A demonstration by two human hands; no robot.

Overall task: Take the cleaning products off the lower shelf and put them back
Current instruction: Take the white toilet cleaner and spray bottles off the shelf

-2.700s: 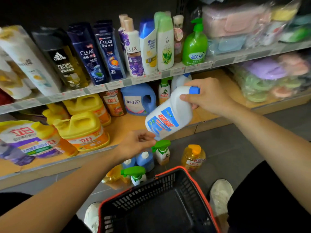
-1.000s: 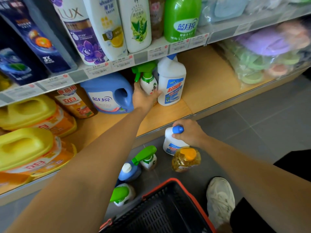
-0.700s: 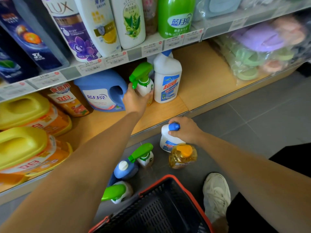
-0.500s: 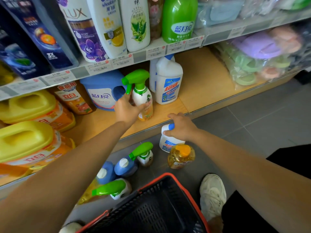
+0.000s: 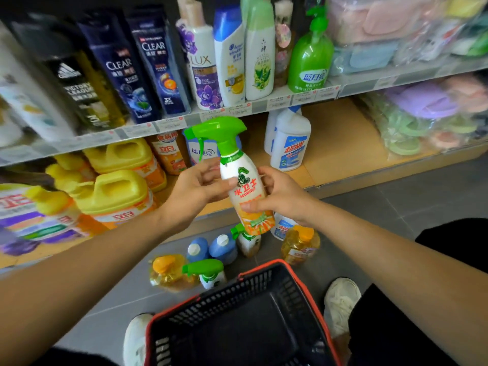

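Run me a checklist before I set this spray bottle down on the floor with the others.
1. Grip: left hand and right hand both hold the spray bottle: ok.
2. Bottle nearly upright, nozzle on top: ok.
3. Nozzle locked: cannot tell.
4. Bare floor right of the yellow bottle: ok.
5. Basket nearer you than the landing spot: ok.
6. Lower shelf cleared: not ok, white bottles stand there.
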